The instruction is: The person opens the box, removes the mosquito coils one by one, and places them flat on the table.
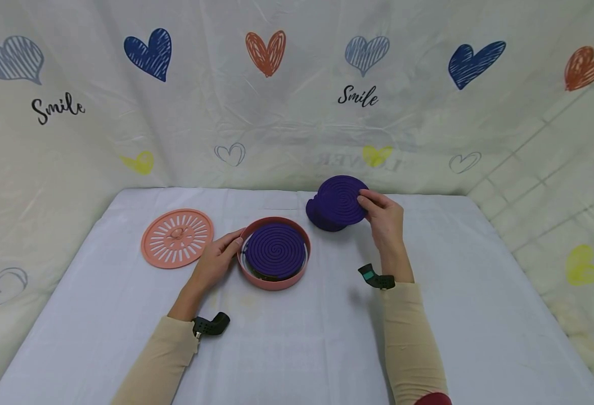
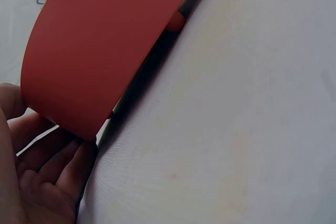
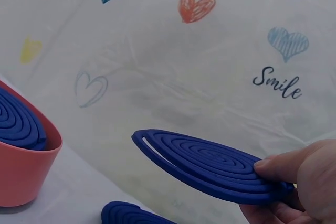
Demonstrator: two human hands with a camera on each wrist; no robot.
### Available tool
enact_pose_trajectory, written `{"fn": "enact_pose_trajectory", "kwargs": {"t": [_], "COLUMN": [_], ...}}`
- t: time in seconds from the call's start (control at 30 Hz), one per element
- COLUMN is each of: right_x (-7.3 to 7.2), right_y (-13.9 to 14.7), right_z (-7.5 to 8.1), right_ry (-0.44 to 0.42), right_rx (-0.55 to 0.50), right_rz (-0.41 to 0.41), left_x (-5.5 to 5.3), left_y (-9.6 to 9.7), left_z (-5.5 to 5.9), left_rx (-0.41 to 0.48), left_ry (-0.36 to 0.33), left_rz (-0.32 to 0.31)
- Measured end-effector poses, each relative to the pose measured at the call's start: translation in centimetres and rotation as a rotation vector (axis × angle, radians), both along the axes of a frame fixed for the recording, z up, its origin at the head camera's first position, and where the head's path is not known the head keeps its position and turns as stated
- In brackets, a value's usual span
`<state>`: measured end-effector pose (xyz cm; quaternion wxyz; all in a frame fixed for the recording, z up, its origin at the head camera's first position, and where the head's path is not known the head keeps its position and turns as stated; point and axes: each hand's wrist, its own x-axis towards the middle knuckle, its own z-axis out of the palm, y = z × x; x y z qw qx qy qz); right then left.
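Observation:
My left hand [image 1: 218, 256] grips the left side of a round coral mosquito coil holder [image 1: 274, 285], thumb at its rim. A purple mosquito coil [image 1: 275, 251] lies inside it. In the left wrist view, the holder's outer wall [image 2: 100, 51] fills the upper left, with the fingers [image 2: 63, 163] curled at its lower edge. My right hand [image 1: 385, 222] pinches another spiral mosquito coil [image 1: 341, 199] by its right edge, held up off the table. The right wrist view shows that coil [image 3: 205, 158] tilted, with a thumb on top. More purple coils [image 1: 322, 219] lie below and behind it, partly hidden.
A coral slotted lid [image 1: 162, 239] lies flat on the table to the left of the holder. White cloth covers the table [image 1: 287, 349]. Behind it hangs a pale curtain [image 1: 297, 112] printed with hearts and words.

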<state>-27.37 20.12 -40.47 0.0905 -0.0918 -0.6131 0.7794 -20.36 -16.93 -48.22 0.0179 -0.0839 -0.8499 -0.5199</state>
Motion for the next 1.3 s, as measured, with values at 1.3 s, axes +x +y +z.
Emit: {"fn": "enact_pose_trajectory", "kwargs": {"t": [1.3], "right_x": [-1.4], "right_y": [3.5], "right_z": [-3.3], "right_ry": [-0.095], "right_rx": [-0.134], "right_rz": [-0.314], "left_x": [0.0], "left_y": [0.0], "left_z": [0.0], "left_rx": [-0.017], "left_ry": [-0.009], "left_rz": [0.009]}}
